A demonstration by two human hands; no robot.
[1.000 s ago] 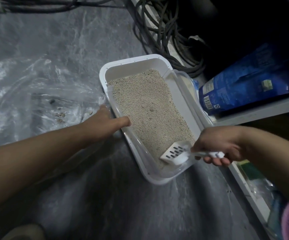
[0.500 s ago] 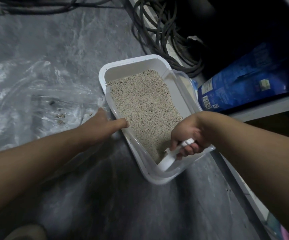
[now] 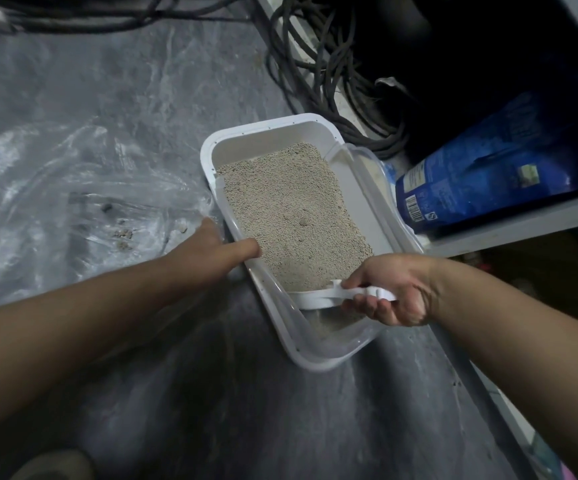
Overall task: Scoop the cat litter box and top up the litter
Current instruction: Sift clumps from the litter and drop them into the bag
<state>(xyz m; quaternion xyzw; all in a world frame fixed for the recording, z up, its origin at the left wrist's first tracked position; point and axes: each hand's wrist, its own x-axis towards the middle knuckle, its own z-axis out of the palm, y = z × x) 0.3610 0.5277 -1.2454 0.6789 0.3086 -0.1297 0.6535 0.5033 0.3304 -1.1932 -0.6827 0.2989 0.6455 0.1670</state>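
Litter box (image 3: 208, 161), a white tray with a clear plastic guard round its rim, sits on the grey floor at the centre of the view, its long axis running from about eleven o'clock to five o'clock. Pale litter (image 3: 291, 209) covers most of its bed, thinning at the five o'clock end. One small clump (image 3: 303, 222) shows on the surface near the middle, so scooping looks part done rather than finished. At nine o'clock from the box lies a clear plastic bag (image 3: 55, 188) with a few dark lumps inside, which I take to be waste already lifted out. A blue bag (image 3: 488, 174), probably fresh litter, lies on a low shelf at three o'clock; whether it is opened I cannot tell, and topping up seems not yet begun.

Left hand (image 3: 211, 249) grasps the near long rim of the box, thumb hooked over the edge into the tray, steadying it. Right hand (image 3: 391, 289) is clenched round the handle of the white scoop (image 3: 318, 300), whose head rests low in the litter at the five o'clock end.
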